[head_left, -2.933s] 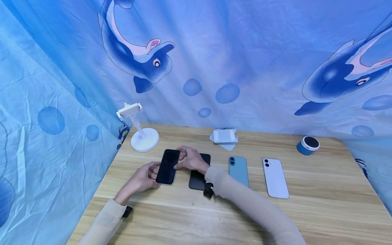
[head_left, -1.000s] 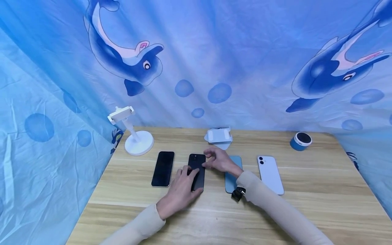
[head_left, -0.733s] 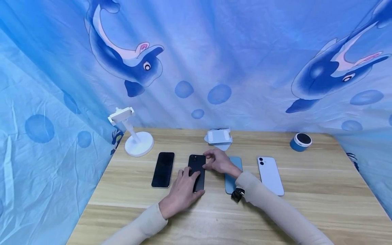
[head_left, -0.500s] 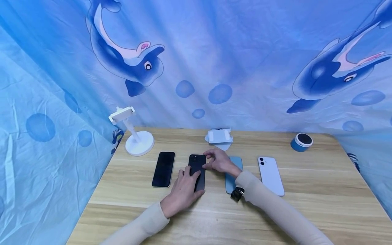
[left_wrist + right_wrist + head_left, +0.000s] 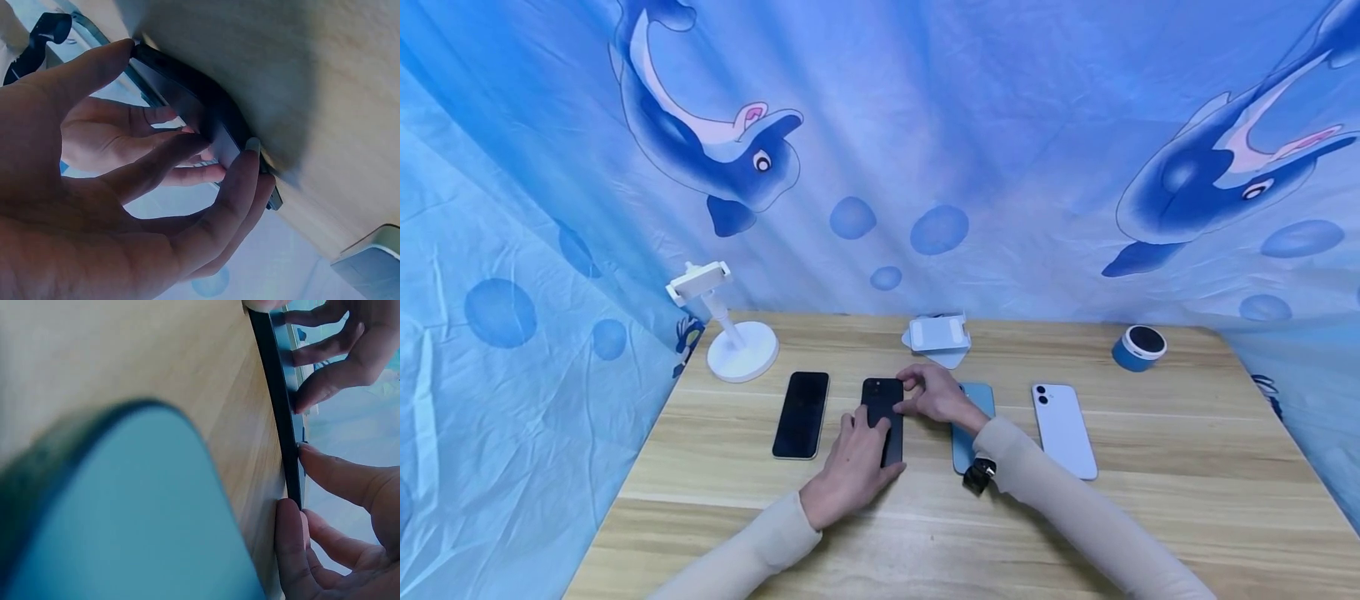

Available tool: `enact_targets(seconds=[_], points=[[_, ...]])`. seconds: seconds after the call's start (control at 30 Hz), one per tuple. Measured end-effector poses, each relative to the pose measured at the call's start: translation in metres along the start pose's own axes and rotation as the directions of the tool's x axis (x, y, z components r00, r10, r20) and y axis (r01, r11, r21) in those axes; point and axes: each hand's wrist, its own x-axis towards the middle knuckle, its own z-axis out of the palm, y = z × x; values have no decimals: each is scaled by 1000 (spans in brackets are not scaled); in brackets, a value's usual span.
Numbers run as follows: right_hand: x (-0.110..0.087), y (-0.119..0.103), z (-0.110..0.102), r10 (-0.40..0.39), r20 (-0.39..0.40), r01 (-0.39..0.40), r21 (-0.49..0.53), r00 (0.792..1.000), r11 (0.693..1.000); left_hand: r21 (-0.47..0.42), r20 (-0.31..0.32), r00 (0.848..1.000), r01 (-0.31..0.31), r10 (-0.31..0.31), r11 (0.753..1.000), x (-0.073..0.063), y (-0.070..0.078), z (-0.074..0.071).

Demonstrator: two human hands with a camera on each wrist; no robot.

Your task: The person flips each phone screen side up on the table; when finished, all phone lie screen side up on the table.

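Note:
A black phone [image 5: 881, 398] lies back up on the wooden table [image 5: 925, 533], its cameras at the far end. My left hand [image 5: 850, 468] spans it: the thumb is at the near end, other fingers are at its left edge and on its back. In the left wrist view those fingers [image 5: 212, 228] curl against the phone's side. My right hand [image 5: 936, 395] pinches the far right corner, as the thumb [image 5: 344, 478] and fingers in the right wrist view show. Beneath the right wrist lies a blue phone [image 5: 972, 442], partly hidden by it.
To the left lies a phone [image 5: 801, 417] with its dark screen up; to the right, a white phone [image 5: 1065, 431] back up. Along the back stand a white phone stand [image 5: 742, 350], a small white folding stand [image 5: 937, 333] and a blue round speaker [image 5: 1138, 348].
Both hands have moved right, from the screen-up phone to the black phone, which now lies slightly straighter. Over the last second the hands have barely shifted.

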Motion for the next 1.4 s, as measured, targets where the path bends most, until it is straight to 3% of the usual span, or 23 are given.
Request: enact_targets(seconds=[0.2,0.5,0.93,1.07,1.2,1.4], points=[[0,-3,1,7,-26,-7,-4,1000,1000,-27,5,1000,18,-18,999,3,1,-2],[-6,-6,5,60,-60,-60,5,996,998,-49,-11,1000,-9,8,999,2,-2,1],[-4,-6,3,69,-41,-67,45,997,997,-127,-11,1000,-3,1,992,2,-7,0],[-4,-3,3,61,1,-60,162,998,985,-166,-22,1000,16,-20,986,1,-9,0],[-6,-2,2,33,70,-54,320,997,946,-205,-25,999,38,-44,978,0,-11,-1],[-8,1,-1,-35,131,-24,420,991,907,-231,-15,998,55,-60,971,-2,-13,-4]])
